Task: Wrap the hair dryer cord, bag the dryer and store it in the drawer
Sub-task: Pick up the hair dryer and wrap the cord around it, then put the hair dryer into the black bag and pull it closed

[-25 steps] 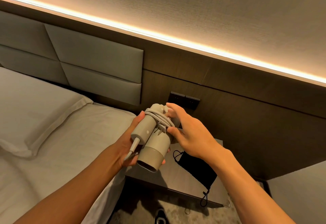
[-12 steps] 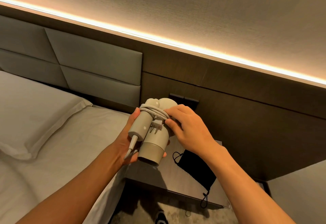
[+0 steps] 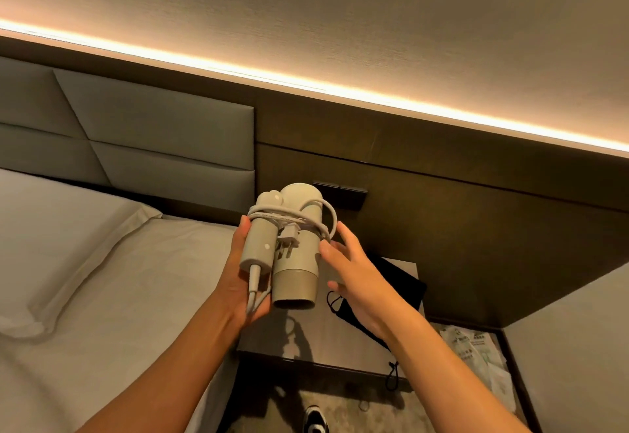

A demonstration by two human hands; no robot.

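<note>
A beige folded hair dryer (image 3: 295, 262) is held upright in front of me, its white cord (image 3: 292, 216) wound around barrel and handle, the plug (image 3: 287, 240) tucked between them. My left hand (image 3: 238, 282) grips the handle side from the left and below. My right hand (image 3: 354, 269) hovers at the barrel's right side, fingers spread, fingertips near the cord loop. A black drawstring bag (image 3: 391, 289) lies flat on the nightstand (image 3: 306, 340) below, partly hidden by my right forearm.
The bed with a white pillow (image 3: 61, 248) lies to the left of the nightstand. A dark switch panel (image 3: 343, 194) sits on the wooden wall behind. Crumpled paper (image 3: 476, 351) lies at the lower right. A shoe (image 3: 315, 420) shows on the carpet.
My right hand has come off the cord and plug and opened beside the barrel. The dryer has been raised slightly, and the plug now sits tucked under the wraps.
</note>
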